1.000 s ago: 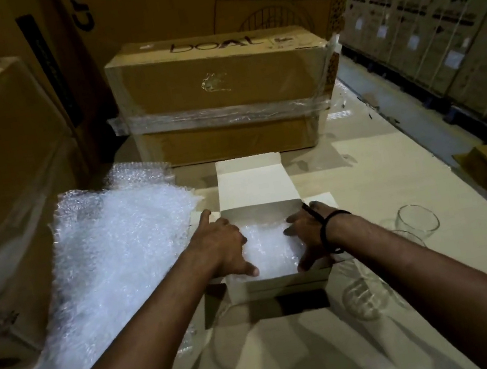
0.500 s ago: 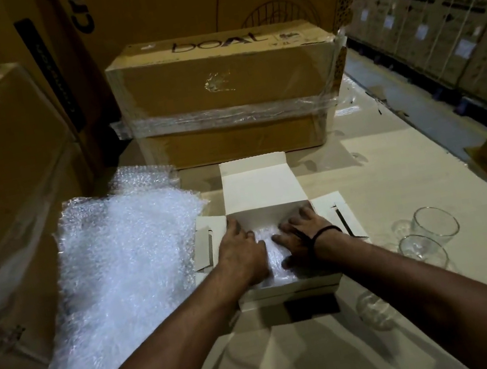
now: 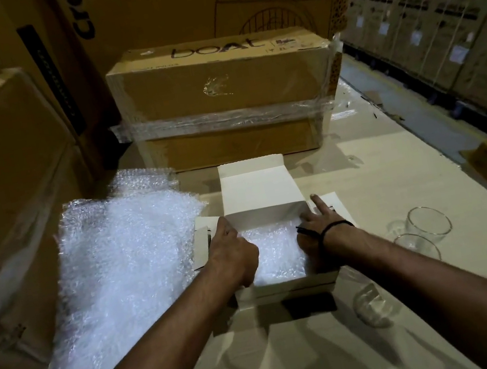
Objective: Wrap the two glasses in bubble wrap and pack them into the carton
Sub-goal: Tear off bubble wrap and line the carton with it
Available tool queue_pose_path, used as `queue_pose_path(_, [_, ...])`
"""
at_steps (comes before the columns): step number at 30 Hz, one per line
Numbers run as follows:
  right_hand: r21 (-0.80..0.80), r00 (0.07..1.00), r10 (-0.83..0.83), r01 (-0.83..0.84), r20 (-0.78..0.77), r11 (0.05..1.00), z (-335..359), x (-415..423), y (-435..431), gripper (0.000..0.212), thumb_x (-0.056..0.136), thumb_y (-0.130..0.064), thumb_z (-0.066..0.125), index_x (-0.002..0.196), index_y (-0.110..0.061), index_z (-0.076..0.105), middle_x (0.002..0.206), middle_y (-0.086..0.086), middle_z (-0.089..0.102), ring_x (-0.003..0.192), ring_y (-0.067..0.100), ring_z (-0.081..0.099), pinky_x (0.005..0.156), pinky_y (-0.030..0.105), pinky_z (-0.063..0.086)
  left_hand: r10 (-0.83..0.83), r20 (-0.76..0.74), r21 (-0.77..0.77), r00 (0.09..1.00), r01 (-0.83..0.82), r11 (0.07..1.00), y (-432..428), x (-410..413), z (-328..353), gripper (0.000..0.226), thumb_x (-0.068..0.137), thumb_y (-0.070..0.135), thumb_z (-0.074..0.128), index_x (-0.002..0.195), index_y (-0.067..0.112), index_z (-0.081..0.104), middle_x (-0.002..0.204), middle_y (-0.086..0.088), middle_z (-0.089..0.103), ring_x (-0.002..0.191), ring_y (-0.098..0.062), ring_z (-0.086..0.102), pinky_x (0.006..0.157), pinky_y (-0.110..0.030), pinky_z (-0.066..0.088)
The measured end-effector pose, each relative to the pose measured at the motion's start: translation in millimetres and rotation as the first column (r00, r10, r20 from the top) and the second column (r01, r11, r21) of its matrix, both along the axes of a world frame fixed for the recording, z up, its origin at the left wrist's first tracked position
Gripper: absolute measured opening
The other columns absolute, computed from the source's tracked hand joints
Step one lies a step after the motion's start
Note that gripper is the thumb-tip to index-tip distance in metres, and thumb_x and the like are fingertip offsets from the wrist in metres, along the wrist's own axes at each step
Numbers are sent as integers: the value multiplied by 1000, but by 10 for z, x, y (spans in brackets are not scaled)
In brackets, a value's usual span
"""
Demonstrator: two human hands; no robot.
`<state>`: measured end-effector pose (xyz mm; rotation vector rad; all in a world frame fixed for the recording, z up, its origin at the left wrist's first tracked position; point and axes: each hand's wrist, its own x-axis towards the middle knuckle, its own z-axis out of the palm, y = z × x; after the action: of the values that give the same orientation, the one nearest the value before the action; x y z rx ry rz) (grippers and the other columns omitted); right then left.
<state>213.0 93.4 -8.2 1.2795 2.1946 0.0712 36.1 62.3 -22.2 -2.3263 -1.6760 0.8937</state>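
From the head camera I count one white carton (image 3: 257, 186), open on the worktop (image 3: 372, 184), and two clear glasses (image 3: 428, 221) standing upright, well apart to the right of my right-hand fingers. A third clear shape nearer me is too faint to make out. There are two lots of bubble wrap: a loose heap of bubble wrap sheets (image 3: 120, 271) left of the left-hand fingers, and a bubble wrap lining (image 3: 277, 253) inside the carton, between both sets of fingers.

The left hand (image 3: 232, 256) bends its fingers down onto the lining. The tips are hidden, so I cannot tell whether they pinch or only press. The right hand (image 3: 311, 237) stretches its forefinger straight over the right flap, and the others dip out of sight.
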Motion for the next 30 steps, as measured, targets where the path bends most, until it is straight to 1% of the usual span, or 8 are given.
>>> queue_pose_path(3, [44,983,133,-128,-130,991,-8,-12,2,32,90,-30,50,118,-22,62,138,5,50,139,26,29,118,47,-6,-36,81,28,996,34,999,-15,3,49,44,85,58,60,109,22,67,126,-7,63,135,-32,37,114,-58,2])
queue_pose_path(5, [-19,972,142,-148,-187,989,-41,-64,-11,37,85,-39,59,122,-31,58,139,1,49,136,23,35,118,40,3,-21,113,2,993,21,1000,-56,67,52,41,89,57,55,107,22,68,126,-8,64,134,-32,39,115,-57,2])
queue_pose_path(9, [-21,978,141,-146,-151,989,-206,-167,-9,42,86,-45,58,124,-32,48,138,2,48,128,25,42,113,45,18,38,121,-47,992,-32,998,-44,161,33,32,94,47,53,109,22,66,130,-12,61,135,-32,40,116,-59,-4])
queue_pose_path(14, [-15,960,19,-25,-281,1000,-123,-237,156,79,71,-65,66,137,-29,41,141,1,46,124,27,48,103,41,39,32,242,29,970,-40,999,-100,17,179,28,88,47,60,101,23,69,113,-6,68,118,-24,54,115,-53,8])
queue_pose_path(21, [-52,991,42,-49,-131,997,-299,-373,138,73,85,-69,44,148,-37,23,157,-4,22,140,25,29,114,48,22,-18,468,92,883,-29,995,-459,-228,75,63,101,55,24,94,17,73,125,-2,66,142,-15,33,117,-54,-3])
queue_pose_path(23, [-40,977,-9,0,-211,999,-208,-294,94,69,85,-68,46,145,-36,33,154,-3,31,138,25,33,114,44,23,-128,555,255,822,-21,967,-576,-293,-10,61,98,58,25,100,24,76,127,6,65,137,-14,40,117,-50,3])
queue_pose_path(25, [47,930,-68,91,-361,995,-126,-125,-28,63,85,-67,46,140,-36,42,150,-3,38,138,23,33,115,42,20,-247,591,439,768,-50,897,-717,-389,-137,51,92,57,37,90,27,78,122,6,68,127,-19,53,112,-46,18])
queue_pose_path(30, [157,796,-229,373,-561,914,-256,269,-657,71,85,-72,25,145,-36,33,159,1,14,147,19,4,118,40,4,-342,675,590,654,-199,782,-926,-526,-482,31,89,38,52,86,19,77,118,-5,70,118,-27,60,99,-45,42])
